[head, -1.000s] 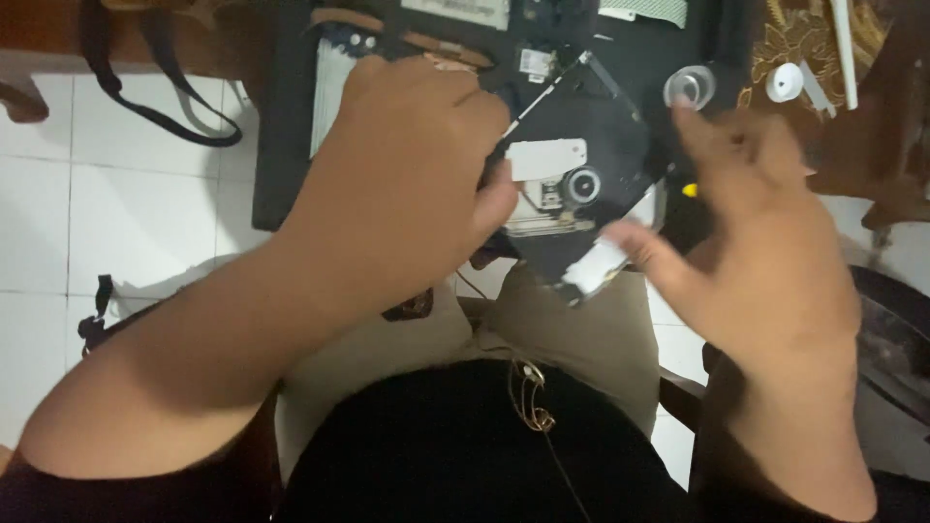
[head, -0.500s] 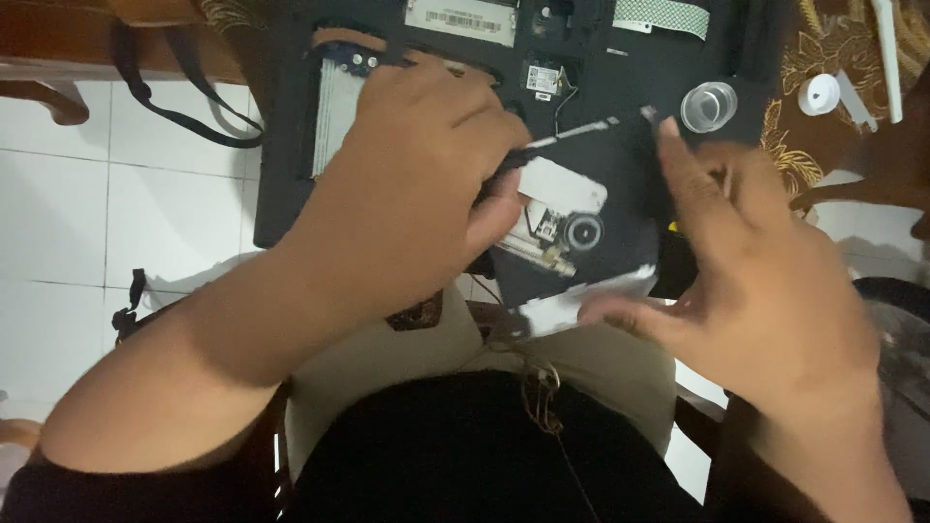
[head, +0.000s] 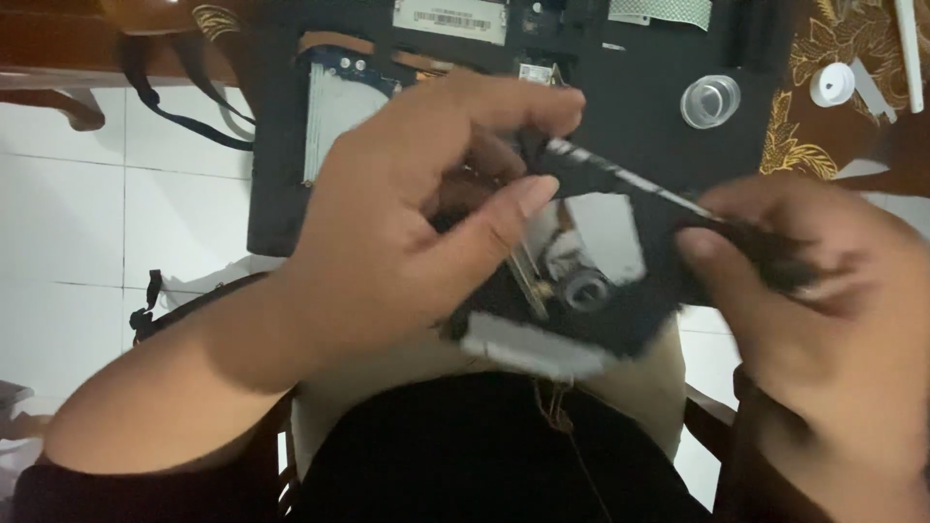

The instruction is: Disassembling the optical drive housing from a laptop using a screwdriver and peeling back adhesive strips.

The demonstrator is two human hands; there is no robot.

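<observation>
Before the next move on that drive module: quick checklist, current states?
1. Left hand grips the black drive module: ok.
2. Right hand holds the module's right edge: ok.
3. Module lifted off the open laptop base: ok.
4. Lens side facing up, uncovered: ok.
5. Ribbon cable detached: cannot tell, blurred.
6. Clear round cap out of the hands' way on the base: ok.
</observation>
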